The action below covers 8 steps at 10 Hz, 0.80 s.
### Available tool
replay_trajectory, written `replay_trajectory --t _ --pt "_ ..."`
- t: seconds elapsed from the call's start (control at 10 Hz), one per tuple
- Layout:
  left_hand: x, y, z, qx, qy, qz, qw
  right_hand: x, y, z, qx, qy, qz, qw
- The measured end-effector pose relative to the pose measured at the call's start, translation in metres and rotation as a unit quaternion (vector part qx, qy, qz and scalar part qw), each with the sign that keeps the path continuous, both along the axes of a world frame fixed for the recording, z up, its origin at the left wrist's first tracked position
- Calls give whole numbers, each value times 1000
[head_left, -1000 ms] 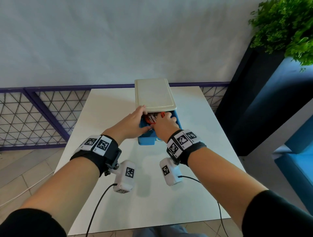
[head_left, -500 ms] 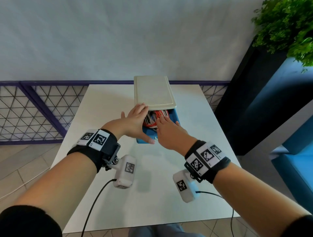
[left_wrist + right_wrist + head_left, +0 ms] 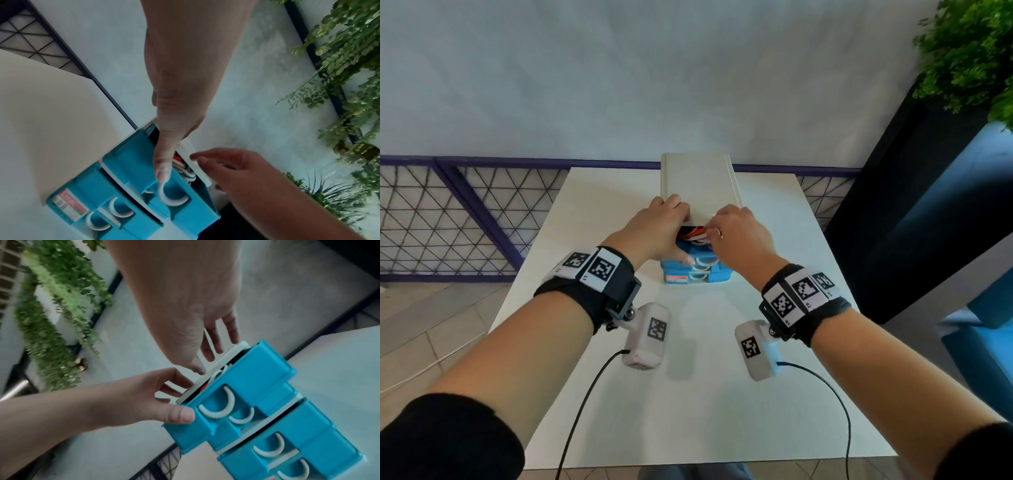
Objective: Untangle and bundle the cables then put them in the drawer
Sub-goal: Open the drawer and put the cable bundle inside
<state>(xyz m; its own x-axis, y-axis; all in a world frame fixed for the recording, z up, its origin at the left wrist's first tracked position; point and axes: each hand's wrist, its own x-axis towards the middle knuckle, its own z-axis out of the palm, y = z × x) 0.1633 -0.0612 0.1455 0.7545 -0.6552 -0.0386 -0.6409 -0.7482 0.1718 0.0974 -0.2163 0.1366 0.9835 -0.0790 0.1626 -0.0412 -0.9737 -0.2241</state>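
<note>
A small blue drawer unit with a cream top stands mid-table. Its top drawer is open by a narrow gap, with red and white cables showing inside. My left hand has its fingers curled on the cream top's front edge and its thumb pressed on the top drawer's front. My right hand reaches over the same edge, fingers loosely bent, fingertips touching the cream top beside the cables. It holds nothing. The left hand also shows in the right wrist view.
The white table extends toward me. A purple lattice railing runs behind at left. A dark planter with green foliage stands at right. Lower drawers with white handles are shut.
The top drawer has slid most of the way in, so less of the cables shows. Both hands moved up onto the unit's front edge, the left thumb onto the drawer front.
</note>
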Motion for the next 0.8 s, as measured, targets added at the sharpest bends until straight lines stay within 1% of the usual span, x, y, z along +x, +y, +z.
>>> replay_trajectory --t 0.1,0.2,0.3,0.4,0.5,0.6,0.7,0.8 --pt "7 -9 -6 -49 -62 17 997 18 -11 -2 61 -12 18 998" --pt "9 -16 -22 -93 -129 45 986 29 -8 -11 26 17 49 998" --pt "12 -19 -38 -105 -178 62 976 30 -5 -22 33 -32 38 998" --pt "10 -18 -36 -120 -177 59 975 29 -2 -28 23 -43 34 998" --pt "4 -17 -25 -119 -144 43 981 28 -4 -21 28 4 31 999" --pt "5 -10 -13 -88 -64 36 993 16 -9 -3 39 77 31 996" --pt "0 14 0 -89 51 2 995 -16 -23 10 59 101 7 993" --pt "-27 57 1 -96 88 6 991 -71 -44 11 61 120 -32 990"
